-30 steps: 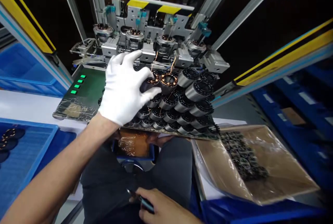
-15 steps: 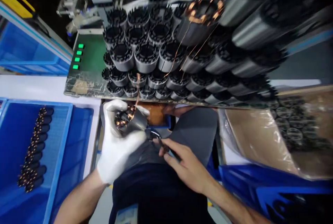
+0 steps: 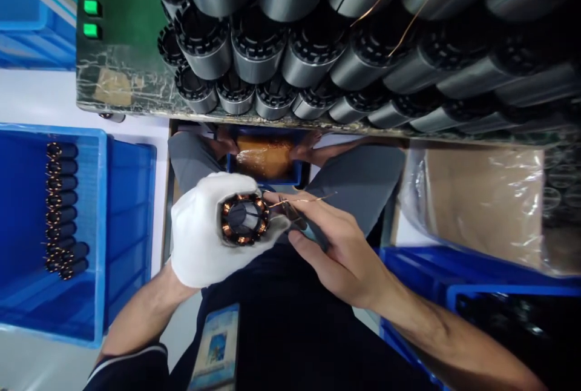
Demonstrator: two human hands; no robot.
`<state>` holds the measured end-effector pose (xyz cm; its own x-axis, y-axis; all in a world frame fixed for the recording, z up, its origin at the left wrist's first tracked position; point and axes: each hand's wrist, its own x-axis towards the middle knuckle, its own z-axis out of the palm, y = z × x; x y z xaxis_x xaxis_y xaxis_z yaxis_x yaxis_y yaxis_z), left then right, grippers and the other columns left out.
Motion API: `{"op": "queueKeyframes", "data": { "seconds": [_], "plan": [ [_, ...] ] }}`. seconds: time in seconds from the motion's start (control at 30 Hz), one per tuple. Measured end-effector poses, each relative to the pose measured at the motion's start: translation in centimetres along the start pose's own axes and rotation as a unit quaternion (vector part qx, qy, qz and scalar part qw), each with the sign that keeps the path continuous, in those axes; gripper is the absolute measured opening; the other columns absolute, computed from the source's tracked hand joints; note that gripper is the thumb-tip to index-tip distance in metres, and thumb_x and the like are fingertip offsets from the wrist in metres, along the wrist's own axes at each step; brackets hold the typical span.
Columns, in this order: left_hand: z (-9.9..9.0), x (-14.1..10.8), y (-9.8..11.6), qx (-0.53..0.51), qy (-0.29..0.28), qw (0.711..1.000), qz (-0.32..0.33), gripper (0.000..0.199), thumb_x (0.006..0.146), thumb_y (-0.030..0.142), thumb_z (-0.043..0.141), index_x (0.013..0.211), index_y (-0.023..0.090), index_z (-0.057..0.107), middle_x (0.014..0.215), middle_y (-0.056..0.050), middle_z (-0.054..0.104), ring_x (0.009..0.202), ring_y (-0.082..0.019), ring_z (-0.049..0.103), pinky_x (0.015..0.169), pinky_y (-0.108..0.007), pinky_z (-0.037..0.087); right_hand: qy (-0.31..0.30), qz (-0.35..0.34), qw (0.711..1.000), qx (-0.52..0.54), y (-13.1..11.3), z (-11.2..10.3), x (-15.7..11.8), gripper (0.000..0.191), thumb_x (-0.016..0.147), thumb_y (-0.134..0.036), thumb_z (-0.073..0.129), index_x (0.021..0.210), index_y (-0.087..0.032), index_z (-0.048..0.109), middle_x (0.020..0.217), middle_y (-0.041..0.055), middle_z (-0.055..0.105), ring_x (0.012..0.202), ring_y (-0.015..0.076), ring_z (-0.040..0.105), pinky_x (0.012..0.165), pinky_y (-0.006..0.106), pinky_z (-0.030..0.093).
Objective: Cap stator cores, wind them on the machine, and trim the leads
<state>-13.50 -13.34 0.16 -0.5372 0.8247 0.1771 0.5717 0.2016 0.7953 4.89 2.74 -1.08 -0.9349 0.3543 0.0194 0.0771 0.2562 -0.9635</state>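
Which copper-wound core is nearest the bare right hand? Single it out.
The core in the gloved left hand, its copper-ringed end facing the camera; the others lie farther left, most in the blue bin.

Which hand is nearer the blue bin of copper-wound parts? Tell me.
Left. The left hand is right of the blue bin, across a gap; the right hand lies farther right.

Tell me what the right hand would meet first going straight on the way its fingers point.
Most likely the copper-wound stator in the gloved left hand, just ahead of the right hand, or the glove's edge; depth is unclear.
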Motion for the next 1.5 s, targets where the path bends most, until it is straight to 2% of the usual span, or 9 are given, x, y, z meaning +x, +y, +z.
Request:
{"op": "queueKeyframes", "data": {
  "seconds": [0.4, 0.57, 0.77, 0.93, 1.03, 1.2, 1.27, 1.37, 1.5],
  "plan": [
    [0.2, 0.6, 0.6, -0.032, -0.011, 0.999, 0.001, 0.061, 0.081, 0.035, 0.105, 0.130, 0.040, 0.069, 0.116, 0.000, 0.087, 0.098, -0.029, 0.088, 0.077, -0.046, 0.075, 0.034, 0.001, 0.999, 0.038, 0.4, 0.7, -0.4, 0.038, 0.108, -0.013, 0.063, 0.140, -0.026, 0.078, 0.147, 0.0073, 0.084, 0.138, 0.0251, 0.081, 0.115, 0.038, 0.068],
    [1.8, 1.0, -0.8, 0.143, 0.047, 0.988, 0.029, 0.042, 0.089, 0.044, 0.097, 0.121, 0.033, 0.073, 0.105, -0.001, 0.086, 0.088, -0.026, 0.087, 0.074, -0.041, 0.070, 0.023, 0.093, 0.994, 0.047, 2.8, 1.1, 1.1, 0.024, 0.108, -0.029, 0.070, 0.125, -0.025, 0.087, 0.125, 0.0051, 0.090, 0.119, 0.0274, 0.086, 0.111, 0.040, 0.066],
    [4.0, 1.0, -4.7, 0.190, -0.001, 0.981, -0.049, 0.039, 0.092, 0.046, 0.084, 0.122, 0.027, 0.067, 0.098, 0.002, 0.086, 0.086, -0.023, 0.087, 0.078, -0.032, 0.065, -0.033, 0.222, 0.965, 0.133, 8.1, 1.4, 3.3, 0.038, 0.104, -0.049, 0.078, 0.126, -0.019, 0.085, 0.078, -0.0012, 0.076, 0.062, 0.0146, 0.062, 0.065, 0.028, 0.053],
    [4.5, 1.0, -4.7, 0.033, -0.030, 0.995, 0.090, 0.040, 0.083, 0.039, 0.088, 0.116, 0.028, 0.067, 0.101, -0.001, 0.082, 0.094, -0.026, 0.083, 0.104, -0.045, 0.067, -0.147, 0.258, 0.913, 0.281, 7.6, 1.8, 3.5, 0.060, 0.101, -0.077, 0.069, 0.102, -0.018, 0.075, 0.084, 0.0042, 0.076, 0.057, 0.0146, 0.063, 0.051, 0.027, 0.052],
    [3.7, 1.1, -3.4, 0.030, -0.085, 0.990, 0.112, 0.047, 0.079, 0.043, 0.094, 0.115, 0.028, 0.067, 0.101, -0.001, 0.079, 0.095, -0.029, 0.080, 0.118, -0.058, 0.062, -0.133, 0.258, 0.908, 0.301, 6.7, 1.3, 3.3, 0.055, 0.094, -0.072, 0.082, 0.103, -0.019, 0.073, 0.082, 0.0001, 0.071, 0.062, 0.0159, 0.065, 0.055, 0.029, 0.057],
    [1.6, -0.2, -2.7, -0.034, 0.011, 0.999, -0.025, 0.072, 0.081, 0.041, 0.099, 0.143, 0.030, 0.064, 0.139, -0.012, 0.074, 0.130, -0.035, 0.076, 0.118, -0.057, 0.062, 0.000, 0.220, 0.947, 0.236, 6.4, -0.8, 2.0, 0.062, 0.077, -0.038, 0.106, 0.126, -0.025, 0.071, 0.072, -0.0107, 0.059, 0.063, 0.0121, 0.055, 0.067, 0.027, 0.053],
    [1.7, -0.2, -2.9, -0.188, -0.099, 0.969, -0.124, 0.050, 0.092, 0.039, 0.086, 0.139, 0.030, 0.070, 0.131, -0.011, 0.080, 0.120, -0.032, 0.082, 0.105, -0.049, 0.069, 0.024, 0.168, 0.965, 0.199, 6.1, -1.1, 1.4, 0.056, 0.079, -0.030, 0.106, 0.125, -0.026, 0.075, 0.084, -0.0058, 0.072, 0.065, 0.0125, 0.059, 0.071, 0.029, 0.056],
    [3.0, 0.7, -2.7, -0.389, -0.285, 0.849, -0.213, 0.049, 0.089, 0.034, 0.085, 0.137, 0.027, 0.079, 0.128, -0.010, 0.088, 0.115, -0.036, 0.087, 0.094, -0.046, 0.074, 0.020, 0.050, 0.983, 0.176, 5.1, -1.0, 1.1, 0.048, 0.085, -0.031, 0.104, 0.126, -0.026, 0.079, 0.136, 0.0071, 0.084, 0.096, 0.0223, 0.083, 0.093, 0.038, 0.066],
    [4.2, 2.2, -1.2, -0.459, -0.333, 0.789, -0.238, 0.054, 0.081, 0.029, 0.100, 0.132, 0.019, 0.083, 0.130, -0.012, 0.087, 0.117, -0.034, 0.086, 0.095, -0.039, 0.071, -0.004, -0.080, 0.993, 0.082, 3.2, -1.9, 1.0, 0.051, 0.089, -0.033, 0.102, 0.133, -0.027, 0.078, 0.149, 0.0114, 0.082, 0.137, 0.0335, 0.081, 0.116, 0.045, 0.066]
  ]
}}
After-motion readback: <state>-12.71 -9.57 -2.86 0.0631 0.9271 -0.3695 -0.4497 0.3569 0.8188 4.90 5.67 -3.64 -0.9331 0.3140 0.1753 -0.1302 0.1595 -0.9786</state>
